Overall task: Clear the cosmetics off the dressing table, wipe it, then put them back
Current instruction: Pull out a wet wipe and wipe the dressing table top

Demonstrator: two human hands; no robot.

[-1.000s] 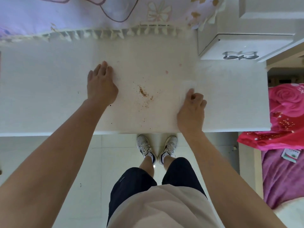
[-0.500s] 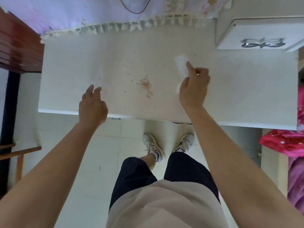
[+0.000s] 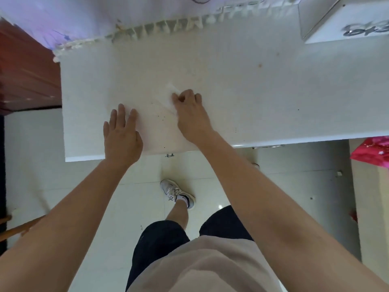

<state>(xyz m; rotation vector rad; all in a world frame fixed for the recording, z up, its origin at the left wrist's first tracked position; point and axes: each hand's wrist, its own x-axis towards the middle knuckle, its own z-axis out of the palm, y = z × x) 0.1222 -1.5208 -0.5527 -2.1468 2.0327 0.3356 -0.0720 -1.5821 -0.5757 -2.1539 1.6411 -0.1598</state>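
Dressing table (image 3: 263, 98): top bare of cosmetics, mid-wipe. Right hand (image 3: 189, 114) pinches a white tissue (image 3: 171, 95) near the middle; left hand (image 3: 122, 135) open, flat at the front edge. Risk: thin tissue tearing, specks pushed off the edge.

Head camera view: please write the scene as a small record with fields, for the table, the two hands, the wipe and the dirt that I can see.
surface: white rectangular dressing table top, no cosmetics on it
right hand: right hand fingers curled, pressing a thin white wipe onto the table
left hand: left hand open, flat, near the front edge of the table
dirt: small dark specks between the hands; a faint brown spot farther back
back right: white drawer box with silver bow handle
stage: wiping
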